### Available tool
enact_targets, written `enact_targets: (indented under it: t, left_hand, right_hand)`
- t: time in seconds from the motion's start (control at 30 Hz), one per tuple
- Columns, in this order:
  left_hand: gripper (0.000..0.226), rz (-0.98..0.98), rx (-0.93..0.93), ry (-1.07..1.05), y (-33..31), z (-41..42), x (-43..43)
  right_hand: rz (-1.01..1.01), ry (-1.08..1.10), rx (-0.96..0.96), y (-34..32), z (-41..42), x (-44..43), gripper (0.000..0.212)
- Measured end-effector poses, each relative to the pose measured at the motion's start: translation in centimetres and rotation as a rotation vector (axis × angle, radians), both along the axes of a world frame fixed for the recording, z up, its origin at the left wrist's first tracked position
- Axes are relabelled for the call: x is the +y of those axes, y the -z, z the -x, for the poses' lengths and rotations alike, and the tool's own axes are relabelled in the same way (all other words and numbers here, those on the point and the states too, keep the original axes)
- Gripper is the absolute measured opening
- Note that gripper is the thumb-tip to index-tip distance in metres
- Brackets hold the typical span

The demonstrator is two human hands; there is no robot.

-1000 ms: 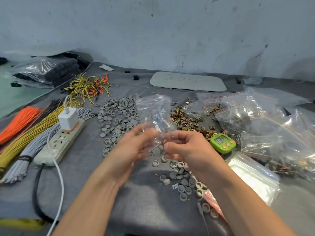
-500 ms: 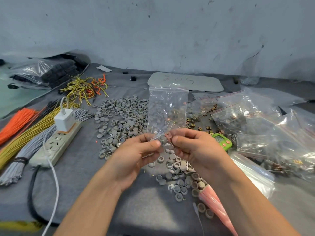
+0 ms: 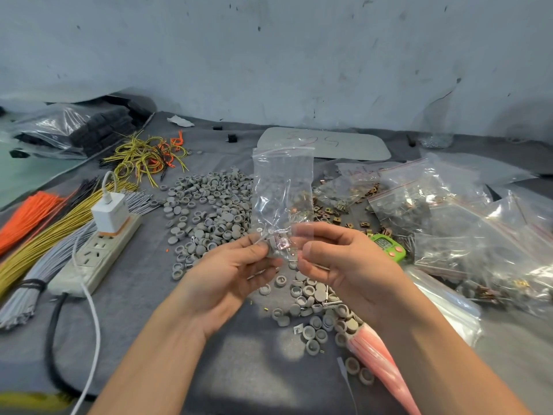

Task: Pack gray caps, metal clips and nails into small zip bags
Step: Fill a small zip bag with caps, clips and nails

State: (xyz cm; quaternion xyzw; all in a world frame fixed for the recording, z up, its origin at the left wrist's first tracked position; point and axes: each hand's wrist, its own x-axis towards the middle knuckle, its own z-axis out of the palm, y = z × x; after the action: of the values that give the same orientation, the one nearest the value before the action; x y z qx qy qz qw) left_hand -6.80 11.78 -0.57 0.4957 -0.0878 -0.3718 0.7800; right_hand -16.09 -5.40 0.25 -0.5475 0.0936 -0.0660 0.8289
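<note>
- Just left of the timer [image 3: 387,247], the left hand [image 3: 230,274] and the right hand [image 3: 344,265] are pinching the low end of one small bag [image 3: 282,187] between thumbs and fingers.
- The bag is standing up in the air, zip end on top. Something small is sitting at its bottom, too blurry to name.
- Farther left of the timer, a big pile of caps [image 3: 209,205] is lying loose, with more caps under the hands.
- Behind the timer, loose clips [image 3: 335,211] are lying about. A few thin nails [image 3: 332,302] are lying among the near caps.
- Right of the timer, many filled bags [image 3: 449,211] are piling up, so I think a good part is done, but lots is left.
- Below the timer, a patch of cloth [image 3: 239,354] is showing under the wrists, giving the hands room.
- Behind the timer the cloth is ending at the wall [image 3: 299,70]. Far left, the power strip [image 3: 95,256] and wires [image 3: 45,232] are crowding that side.
</note>
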Motion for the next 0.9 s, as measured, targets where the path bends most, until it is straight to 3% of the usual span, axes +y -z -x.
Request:
enact_targets:
  t: [0.17, 0.27, 0.53, 0.73, 0.9]
  left_hand:
    - [0.014, -0.049, -0.06, -0.012, 0.0, 0.2, 0.1]
    - [0.018, -0.095, -0.118, -0.007, 0.0, 0.4, 0.0]
    - [0.012, -0.08, -0.177, -0.008, -0.2, 0.8, -0.2]
    - [0.029, -0.028, -0.157, -0.023, -0.4, 1.0, -0.3]
    - [0.029, -0.011, -0.165, -0.006, -0.4, 1.0, -0.2]
  right_hand:
    - [0.362, 0.077, 0.007, -0.2, 0.2, 1.2, 0.025]
    - [0.465, 0.146, -0.015, 0.1, -0.1, 1.4, 0.016]
    - [0.434, 0.18, 0.004, 0.5, -0.4, 1.3, 0.017]
    - [0.331, 0.205, -0.033, 0.8, -0.4, 0.9, 0.029]
    - [0.321, 0.224, -0.077, 0.8, -0.4, 0.8, 0.032]
